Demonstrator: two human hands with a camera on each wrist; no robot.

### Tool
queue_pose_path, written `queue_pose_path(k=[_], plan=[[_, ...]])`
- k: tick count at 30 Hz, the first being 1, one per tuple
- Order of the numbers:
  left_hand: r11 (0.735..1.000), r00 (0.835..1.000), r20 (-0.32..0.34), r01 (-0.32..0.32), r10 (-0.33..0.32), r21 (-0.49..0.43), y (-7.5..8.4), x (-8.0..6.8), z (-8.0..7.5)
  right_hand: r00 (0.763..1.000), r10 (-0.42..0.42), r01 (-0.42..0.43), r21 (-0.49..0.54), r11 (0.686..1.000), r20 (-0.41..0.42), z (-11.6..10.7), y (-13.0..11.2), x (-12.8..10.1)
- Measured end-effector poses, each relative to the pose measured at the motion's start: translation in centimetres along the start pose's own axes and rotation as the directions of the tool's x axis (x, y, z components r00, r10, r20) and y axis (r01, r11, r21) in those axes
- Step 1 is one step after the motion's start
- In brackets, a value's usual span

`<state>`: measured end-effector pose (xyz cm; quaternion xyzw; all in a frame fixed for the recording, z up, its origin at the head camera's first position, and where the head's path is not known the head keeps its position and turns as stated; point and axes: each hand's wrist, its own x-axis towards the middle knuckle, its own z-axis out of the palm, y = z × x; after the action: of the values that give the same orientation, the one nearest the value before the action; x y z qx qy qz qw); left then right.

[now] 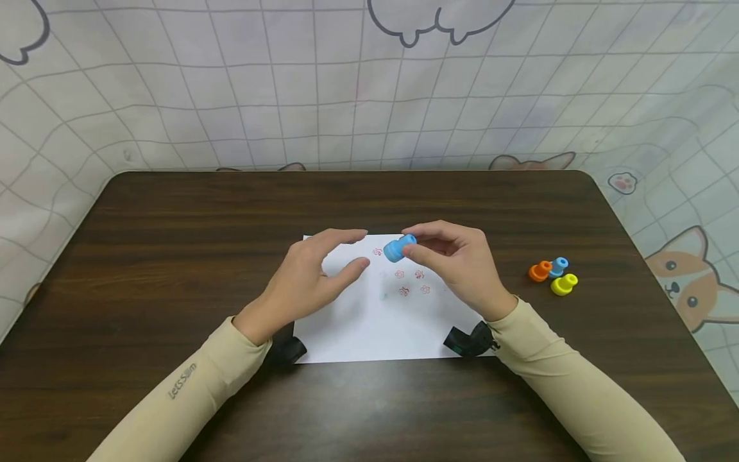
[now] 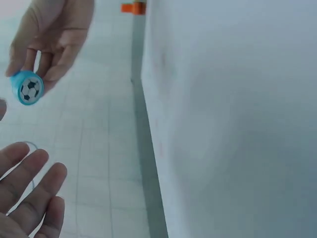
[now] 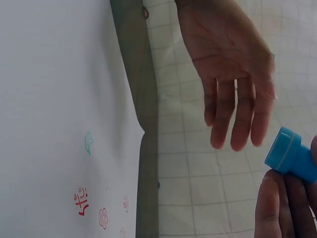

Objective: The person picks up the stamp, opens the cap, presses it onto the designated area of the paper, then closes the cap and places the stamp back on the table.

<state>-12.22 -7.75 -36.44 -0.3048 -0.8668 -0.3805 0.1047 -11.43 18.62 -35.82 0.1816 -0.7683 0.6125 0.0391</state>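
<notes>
Over the white paper (image 1: 358,327), my right hand (image 1: 458,263) pinches a small blue toy stamp (image 1: 397,249) between thumb and fingers. A soccer ball picture marks the wide end of the blue stamp (image 2: 29,89) in the left wrist view. That end points toward my left hand (image 1: 306,273), which holds nothing, its fingers extended and apart from the stamp. Several red prints, flowers among them (image 3: 103,218), are on the paper. A green print (image 3: 88,143) shows beside them in the right wrist view.
To the right on the dark wooden table (image 1: 173,256) stand an orange stamp (image 1: 539,271), another blue stamp (image 1: 558,267) and a yellow stamp (image 1: 564,284), close together. A gridded cloth (image 1: 323,83) hangs behind the table. Black straps sit near both wrists.
</notes>
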Motion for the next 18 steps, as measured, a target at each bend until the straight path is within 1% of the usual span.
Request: queue_pose_path(k=[3, 5, 7, 9, 12, 14, 16, 18], plan=[[0.996, 0.999, -0.04, 0.017, -0.02, -0.093, 0.1, 0.3, 0.5, 1.0, 0.004, -0.004, 0.001, 1.0, -0.002, -0.1, 0.0, 0.0], [0.988, 0.998, -0.054, 0.031, -0.04, -0.151, 0.0, 0.4, 0.8, 1.0, 0.013, -0.013, 0.002, 1.0, -0.005, -0.2, 0.0, 0.0], [0.976, 0.996, -0.057, 0.048, -0.062, -0.211, 0.0, 0.4, 1.1, 1.0, 0.026, -0.026, 0.011, 1.0, -0.004, -0.2, 0.0, 0.0], [0.959, 0.994, -0.055, 0.072, -0.09, -0.274, 0.0, 0.4, 1.2, 0.999, 0.039, -0.039, 0.022, 0.999, -0.002, -0.2, 0.0, 0.0], [0.922, 0.99, -0.033, 0.117, -0.139, -0.369, 0.2, 0.3, 1.4, 0.999, 0.054, -0.054, 0.042, 0.998, 0.002, -0.1, 0.0, 0.0], [0.891, 0.986, -0.006, 0.148, -0.167, -0.429, 0.2, 0.3, 1.5, 0.998, 0.058, -0.058, 0.056, 0.997, 0.001, -0.1, 0.1, 0.0], [0.854, 0.981, 0.027, 0.181, -0.192, -0.489, 0.1, 0.3, 1.6, 0.998, 0.061, -0.061, 0.077, 0.995, 0.004, -0.1, 0.2, 0.0], [0.81, 0.974, 0.059, 0.216, -0.22, -0.545, 0.0, 0.2, 1.7, 0.998, 0.066, -0.067, 0.098, 0.993, 0.014, 0.1, 0.4, 0.1]])
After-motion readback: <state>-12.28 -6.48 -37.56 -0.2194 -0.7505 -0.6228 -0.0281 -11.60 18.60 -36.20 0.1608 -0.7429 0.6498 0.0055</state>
